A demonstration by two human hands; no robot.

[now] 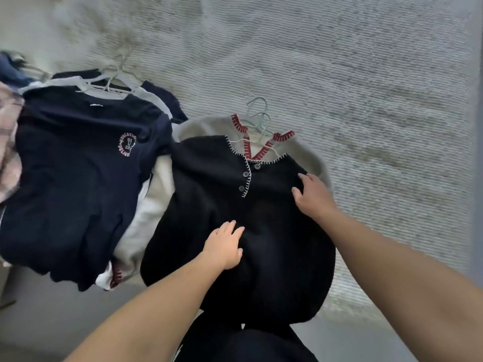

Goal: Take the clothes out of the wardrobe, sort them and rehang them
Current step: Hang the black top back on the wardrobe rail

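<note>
Head view, looking down on a bed covered by a pale ribbed bedspread [339, 74], on which two piles of clothes on hangers lie.

Right pile, near centre: a black knit cardigan [235, 231] with white blanket stitching along its neckline and placket and three grey buttons lies uppermost, its hem hanging over the near edge of the bed. Directly beneath it lies a cream garment with red stitching [264, 142], whose collar shows at the far end and whose sleeve emerges at the left. Pale green hanger hooks [257, 111] project from the collars toward the far side.

The left hand [224, 246] rests flat on the middle of the black cardigan, fingers extended and lying on the cloth, grasping nothing. The right hand [313, 197] lies on the cardigan's right shoulder, fingers spread and slightly bent against the fabric; whether it pinches the cloth cannot be told, and it appears to press rather than grip.

Left pile: a navy T-shirt [78, 165] with a circular pink-and-white chest logo lies on top, overlapping a white-trimmed garment and further dark items beneath. White hangers [109, 79] protrude at its far end. At the far left edge a pink checked garment [7, 142] is partly in view, blurred. The two piles touch along the cream sleeve.
</note>
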